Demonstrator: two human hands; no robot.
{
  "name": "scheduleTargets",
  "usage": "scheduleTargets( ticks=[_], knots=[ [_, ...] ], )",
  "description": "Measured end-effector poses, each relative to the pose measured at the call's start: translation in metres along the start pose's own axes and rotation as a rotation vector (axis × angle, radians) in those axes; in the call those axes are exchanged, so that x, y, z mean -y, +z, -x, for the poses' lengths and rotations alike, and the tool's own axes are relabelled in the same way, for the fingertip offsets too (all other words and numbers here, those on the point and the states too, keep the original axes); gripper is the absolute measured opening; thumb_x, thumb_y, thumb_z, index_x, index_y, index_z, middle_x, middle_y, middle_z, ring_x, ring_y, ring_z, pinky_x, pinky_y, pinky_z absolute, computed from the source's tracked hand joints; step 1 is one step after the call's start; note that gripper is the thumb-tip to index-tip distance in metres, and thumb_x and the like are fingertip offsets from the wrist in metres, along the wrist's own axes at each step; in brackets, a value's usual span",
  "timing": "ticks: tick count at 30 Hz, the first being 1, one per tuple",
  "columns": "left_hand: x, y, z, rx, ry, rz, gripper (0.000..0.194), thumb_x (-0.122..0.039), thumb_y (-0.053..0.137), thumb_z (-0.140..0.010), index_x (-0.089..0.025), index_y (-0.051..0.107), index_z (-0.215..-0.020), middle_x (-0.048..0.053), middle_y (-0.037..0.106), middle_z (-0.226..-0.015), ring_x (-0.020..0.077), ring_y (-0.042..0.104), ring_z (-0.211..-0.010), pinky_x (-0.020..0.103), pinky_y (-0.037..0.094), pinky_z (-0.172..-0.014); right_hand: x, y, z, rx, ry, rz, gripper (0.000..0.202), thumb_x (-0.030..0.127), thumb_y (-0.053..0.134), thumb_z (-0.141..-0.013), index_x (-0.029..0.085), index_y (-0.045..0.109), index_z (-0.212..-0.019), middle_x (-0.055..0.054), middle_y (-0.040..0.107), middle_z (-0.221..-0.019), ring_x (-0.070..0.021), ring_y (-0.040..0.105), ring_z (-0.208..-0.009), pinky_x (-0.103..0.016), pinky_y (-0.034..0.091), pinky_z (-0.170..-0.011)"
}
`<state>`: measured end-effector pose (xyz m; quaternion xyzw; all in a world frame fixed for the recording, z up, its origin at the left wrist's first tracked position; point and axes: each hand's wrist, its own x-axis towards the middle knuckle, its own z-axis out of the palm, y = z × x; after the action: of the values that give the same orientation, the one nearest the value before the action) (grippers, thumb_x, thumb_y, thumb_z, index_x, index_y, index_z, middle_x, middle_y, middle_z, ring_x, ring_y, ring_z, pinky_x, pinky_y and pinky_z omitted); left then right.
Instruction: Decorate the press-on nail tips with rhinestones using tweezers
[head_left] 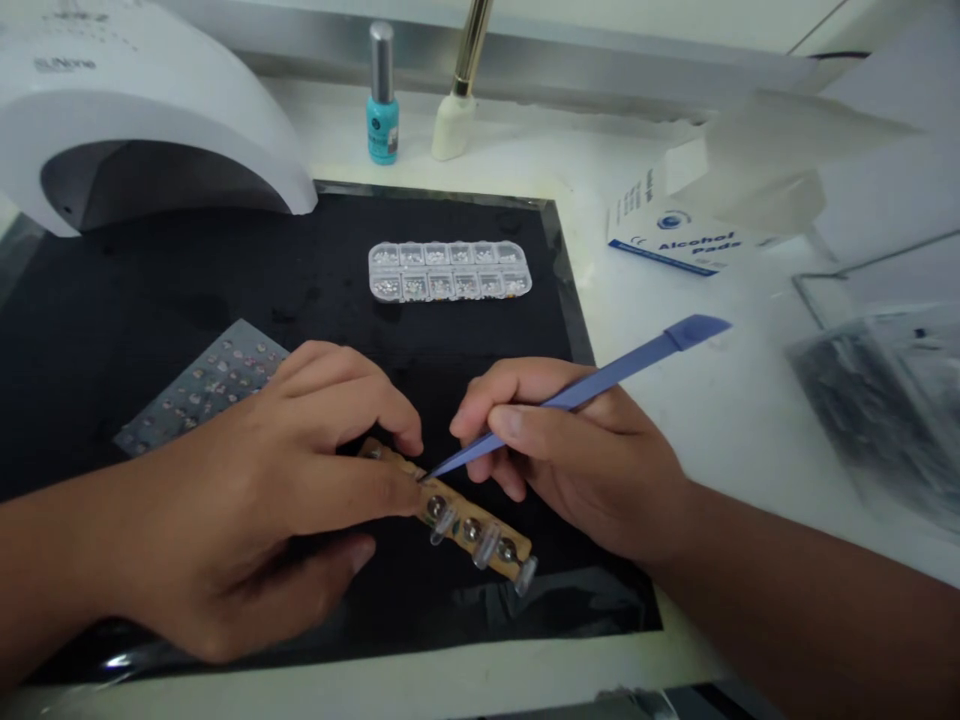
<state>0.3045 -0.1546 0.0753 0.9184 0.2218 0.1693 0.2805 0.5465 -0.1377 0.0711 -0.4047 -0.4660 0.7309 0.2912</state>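
Observation:
My right hand (577, 450) grips slim blue tweezers (600, 385) like a pen, the pointed end down and the broad slanted end up to the right. Their tip meets a narrow wooden nail display stand (457, 515) that lies slantwise on the black mat. Round metal studs and clear nail tips (487, 547) show along its right part. My left hand (285, 490) steadies the stand's left part with its index and middle fingers, while the thumb stays apart from it. These fingers hide some of the stand, and whatever lies right at the tweezer tip is too small to make out.
A clear compartment case (450, 270) of small gems lies on the black mat (315, 290). A sticker sheet (202, 390) is behind my left hand. Around stand a white nail lamp (165, 110), a turquoise polish bottle (382, 125), a cream bottle (454, 125) and an alcohol pads box (660, 220).

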Motion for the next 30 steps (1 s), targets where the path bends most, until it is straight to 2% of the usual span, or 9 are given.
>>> scheduleTargets(
  ticks=[7, 13, 17, 19, 24, 27, 30],
  knots=[
    [0.002, 0.0, -0.004, -0.012, -0.004, 0.008, 0.032, -0.01, 0.058, -0.088, -0.023, 0.061, -0.117, 0.006, 0.059, -0.117, 0.023, 0.054, -0.105, 0.043, 0.041, -0.089, -0.002, -0.004, -0.001, -0.054, -0.069, -0.13, 0.006, 0.022, 0.068, -0.073, 0.017, 0.071, -0.071, 0.001, 0.064, -0.056, -0.0087, 0.054, -0.045, -0.017, 0.037, -0.036],
    [0.001, -0.002, -0.002, 0.048, -0.002, -0.024, 0.038, -0.016, 0.061, -0.089, -0.026, 0.059, -0.126, 0.007, 0.054, -0.126, 0.0261, 0.05, -0.115, 0.045, 0.042, -0.093, -0.008, -0.011, -0.004, -0.037, -0.203, -0.279, 0.014, 0.023, 0.064, -0.083, 0.018, 0.075, -0.074, 0.0, 0.067, -0.056, -0.0086, 0.055, -0.04, -0.02, 0.037, -0.039],
    [0.001, 0.001, 0.001, -0.122, -0.015, 0.026, 0.033, -0.013, 0.055, -0.09, -0.024, 0.059, -0.122, 0.004, 0.051, -0.125, 0.0222, 0.049, -0.117, 0.04, 0.041, -0.097, -0.011, -0.015, -0.005, -0.011, -0.277, -0.296, 0.017, 0.023, 0.062, -0.088, 0.019, 0.075, -0.077, 0.002, 0.066, -0.055, -0.0083, 0.054, -0.04, -0.022, 0.038, -0.043],
    [0.001, 0.004, 0.0, -0.163, -0.02, 0.02, 0.029, -0.013, 0.053, -0.091, -0.023, 0.06, -0.117, 0.003, 0.051, -0.123, 0.0219, 0.049, -0.116, 0.04, 0.039, -0.097, -0.011, -0.016, -0.006, -0.006, -0.295, -0.304, 0.018, 0.024, 0.062, -0.088, 0.018, 0.075, -0.078, 0.002, 0.066, -0.055, -0.0084, 0.054, -0.04, -0.022, 0.037, -0.043],
    [-0.001, 0.008, -0.003, -0.061, 0.021, -0.01, 0.027, -0.015, 0.054, -0.091, -0.022, 0.063, -0.116, 0.006, 0.055, -0.122, 0.0276, 0.049, -0.116, 0.049, 0.035, -0.097, -0.011, -0.015, -0.007, 0.006, -0.292, -0.319, 0.016, 0.023, 0.062, -0.088, 0.018, 0.073, -0.078, 0.001, 0.067, -0.056, -0.0087, 0.054, -0.041, -0.021, 0.038, -0.043],
    [0.0, 0.005, -0.004, 0.018, 0.034, -0.026, 0.03, -0.016, 0.056, -0.091, -0.023, 0.064, -0.12, 0.007, 0.055, -0.125, 0.0283, 0.048, -0.119, 0.05, 0.035, -0.099, -0.012, -0.015, -0.007, 0.011, -0.274, -0.323, 0.014, 0.024, 0.063, -0.086, 0.017, 0.072, -0.078, 0.001, 0.068, -0.057, -0.0088, 0.054, -0.041, -0.02, 0.038, -0.042],
    [0.003, 0.003, -0.001, -0.018, 0.054, -0.013, 0.034, -0.014, 0.057, -0.09, -0.023, 0.065, -0.122, 0.007, 0.054, -0.129, 0.0281, 0.047, -0.124, 0.049, 0.036, -0.104, -0.012, -0.016, -0.007, 0.019, -0.273, -0.33, 0.014, 0.025, 0.063, -0.086, 0.017, 0.072, -0.079, 0.001, 0.068, -0.057, -0.0089, 0.055, -0.041, -0.02, 0.039, -0.042]
  ],
)
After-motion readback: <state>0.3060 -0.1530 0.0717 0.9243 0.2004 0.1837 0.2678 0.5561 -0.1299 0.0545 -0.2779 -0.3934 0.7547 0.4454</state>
